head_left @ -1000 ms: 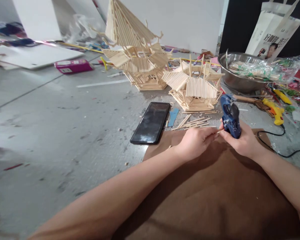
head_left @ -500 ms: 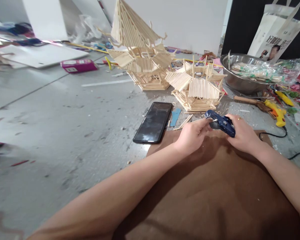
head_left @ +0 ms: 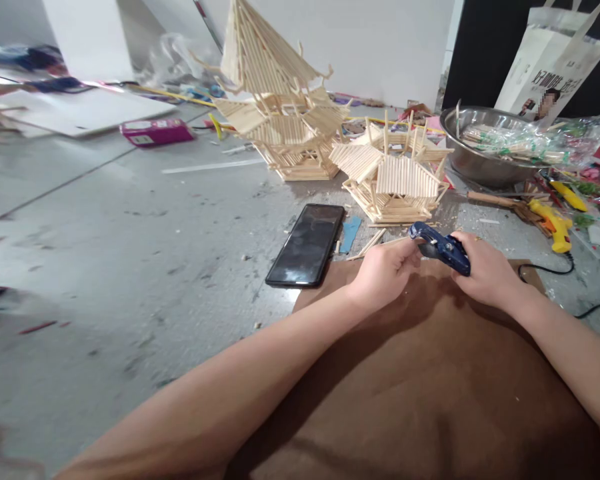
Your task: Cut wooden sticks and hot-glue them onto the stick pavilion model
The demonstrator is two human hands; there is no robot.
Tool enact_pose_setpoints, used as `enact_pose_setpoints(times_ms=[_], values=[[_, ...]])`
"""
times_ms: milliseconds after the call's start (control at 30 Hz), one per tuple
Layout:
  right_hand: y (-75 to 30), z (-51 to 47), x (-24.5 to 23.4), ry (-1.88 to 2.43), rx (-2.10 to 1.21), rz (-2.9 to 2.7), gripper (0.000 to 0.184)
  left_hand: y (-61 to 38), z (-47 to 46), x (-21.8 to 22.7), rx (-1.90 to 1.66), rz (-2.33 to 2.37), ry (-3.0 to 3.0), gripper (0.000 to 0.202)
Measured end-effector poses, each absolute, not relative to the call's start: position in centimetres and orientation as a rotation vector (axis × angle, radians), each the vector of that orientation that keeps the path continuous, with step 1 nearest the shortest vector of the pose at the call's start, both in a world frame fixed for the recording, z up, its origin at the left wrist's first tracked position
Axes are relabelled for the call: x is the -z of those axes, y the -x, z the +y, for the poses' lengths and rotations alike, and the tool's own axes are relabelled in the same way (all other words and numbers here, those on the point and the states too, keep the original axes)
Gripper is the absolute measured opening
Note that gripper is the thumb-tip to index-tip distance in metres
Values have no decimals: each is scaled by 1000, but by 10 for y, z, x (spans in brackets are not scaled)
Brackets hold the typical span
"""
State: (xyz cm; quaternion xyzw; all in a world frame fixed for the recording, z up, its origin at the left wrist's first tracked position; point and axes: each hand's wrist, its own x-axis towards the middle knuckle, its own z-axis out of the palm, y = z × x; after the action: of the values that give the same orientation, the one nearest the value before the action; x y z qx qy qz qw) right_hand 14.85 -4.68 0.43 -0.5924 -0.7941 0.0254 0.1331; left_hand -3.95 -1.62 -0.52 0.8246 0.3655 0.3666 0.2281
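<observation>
The right hand is clamping a blue hand tool whose tip is reaching the curled left hand, contents impossible to tell, with thin sticks lying just beyond; steadying both wrists would likely help accuracy.

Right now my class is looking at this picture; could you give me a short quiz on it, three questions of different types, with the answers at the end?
1. Multiple choice: what is the right hand gripping?
A) a paintbrush
B) a dark blue tool
C) a paper cup

2. True or false: in the picture, the black phone lies to the left of the left hand.

3. Fill in the colour: the corded glue gun lying near the metal bowl is mostly ______.

Key: 1. B; 2. True; 3. yellow.
</observation>
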Motion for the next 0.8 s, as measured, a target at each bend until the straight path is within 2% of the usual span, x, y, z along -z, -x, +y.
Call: enact_pose_setpoints(times_ms=[800], values=[[-150, -50, -4, 1916, 104, -2278, 33, 39, -16, 3, -1099, 932, -2388, 24]])
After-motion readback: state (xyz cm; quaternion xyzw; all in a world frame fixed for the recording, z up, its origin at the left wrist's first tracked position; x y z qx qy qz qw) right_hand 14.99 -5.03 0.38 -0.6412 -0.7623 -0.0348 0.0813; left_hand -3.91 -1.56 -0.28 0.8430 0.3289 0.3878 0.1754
